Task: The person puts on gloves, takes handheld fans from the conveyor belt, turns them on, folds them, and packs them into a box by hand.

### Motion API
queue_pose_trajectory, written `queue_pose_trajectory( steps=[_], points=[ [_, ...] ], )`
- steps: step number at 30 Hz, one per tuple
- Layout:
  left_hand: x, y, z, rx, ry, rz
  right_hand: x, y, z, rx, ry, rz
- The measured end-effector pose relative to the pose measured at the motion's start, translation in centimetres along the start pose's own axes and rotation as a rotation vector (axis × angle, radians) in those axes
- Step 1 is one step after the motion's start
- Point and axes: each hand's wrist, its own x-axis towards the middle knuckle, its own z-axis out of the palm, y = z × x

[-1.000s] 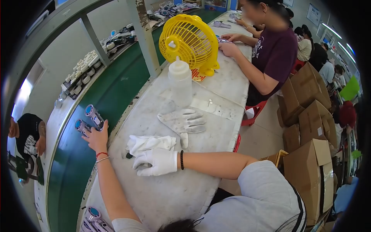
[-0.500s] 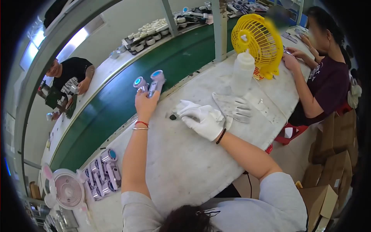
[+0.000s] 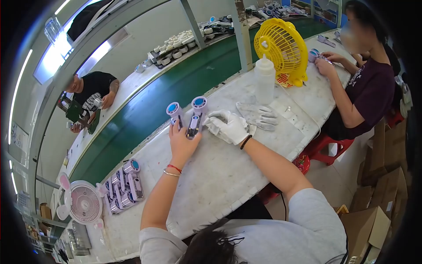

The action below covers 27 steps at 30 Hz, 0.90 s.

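Note:
My left hand point(image 3: 183, 144) is bare and closed around two lilac handheld devices with round, blue-centred heads. The left device point(image 3: 174, 110) and the right device point(image 3: 198, 105) stick up side by side above the white table. My right hand point(image 3: 229, 127), in a white glove, is curled in a pinch beside the right device's body; whether it touches it or holds something small cannot be made out. A loose white glove point(image 3: 259, 116) lies flat just beyond that hand.
A squeeze bottle point(image 3: 264, 83) and a yellow fan point(image 3: 281, 48) stand behind the hands. Similar lilac devices point(image 3: 125, 189) fill a tray at the left, near a white fan point(image 3: 84, 202). Beyond runs a green conveyor belt point(image 3: 171, 83). Co-workers sit right and across; cardboard boxes point(image 3: 365, 224) stand at right.
My left hand has brought both devices from over the belt edge toward me and rightward, next to my right hand. The devices have spread apart, and the whole view has shifted slightly.

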Motion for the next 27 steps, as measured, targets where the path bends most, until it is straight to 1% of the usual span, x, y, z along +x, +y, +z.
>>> queue_pose_trajectory(
  steps=[1,4,5,6,9,10,13,14,17,18,20,21,22,23,25,26,27],
  points=[
    [-0.7,0.4,0.0,-0.004,0.024,0.028,0.0,0.0,-0.1,0.06,-0.011,0.034],
    [-2.1,0.9,0.2,-0.172,0.071,-0.026,-0.1,0.0,-0.3,-0.068,-0.002,-0.004],
    [-1.9,0.7,0.1,-0.227,0.09,-0.041,0.0,-0.1,-0.4,-0.127,0.005,-0.05],
    [-1.3,-0.4,0.7,-0.205,0.154,-0.083,-0.1,-0.1,-0.4,-0.185,0.011,-0.094],
    [0.2,-2.9,0.8,-0.432,0.031,-0.418,0.1,1.1,-0.5,-0.277,0.027,-0.194],
    [0.8,-4.4,1.3,-0.509,-0.058,-0.496,0.3,1.7,-0.6,-0.294,0.032,-0.224],
    [1.5,-4.9,-1.0,-0.885,-0.392,-0.677,-0.5,-0.7,-0.1,-0.539,0.154,-0.453],
    [1.0,-5.1,-0.8,-0.91,-0.358,-0.699,-0.9,-1.8,0.2,-0.509,0.139,-0.456],
    [-2.3,-1.1,-3.2,-0.895,-0.151,-0.451,-1.7,-3.7,1.0,-0.459,0.108,-0.451],
    [-3.0,-1.2,-3.4,-0.95,-0.192,-0.375,-1.6,-3.8,1.1,-0.472,0.102,-0.446],
    [-5.0,-0.1,-5.4,-1.205,-0.343,-0.394,-1.0,-3.2,1.9,-0.358,0.08,-0.371],
    [-5.6,1.1,-6.7,-1.336,-0.413,-0.394,-0.1,-2.5,2.9,-0.234,0.063,-0.304],
    [-6.3,2.1,-7.5,-1.357,-0.447,-0.325,0.4,-1.8,3.7,-0.109,0.053,-0.228],
    [-6.9,2.8,-7.7,-1.384,-0.444,-0.337,0.1,-2.5,4.6,-0.115,-0.043,-0.067],
    [-7.7,3.6,-7.6,-1.435,-0.438,-0.349,-0.4,-6.4,6.8,-0.122,-0.23,0.246],
    [-8.0,3.5,-7.2,-1.455,-0.445,-0.318,-1.0,-7.3,7.3,-0.175,-0.256,0.248],
    [-7.9,3.2,-7.1,-1.511,-0.478,-0.343,-0.9,-6.2,7.0,-0.156,-0.25,0.197]
  ],
)
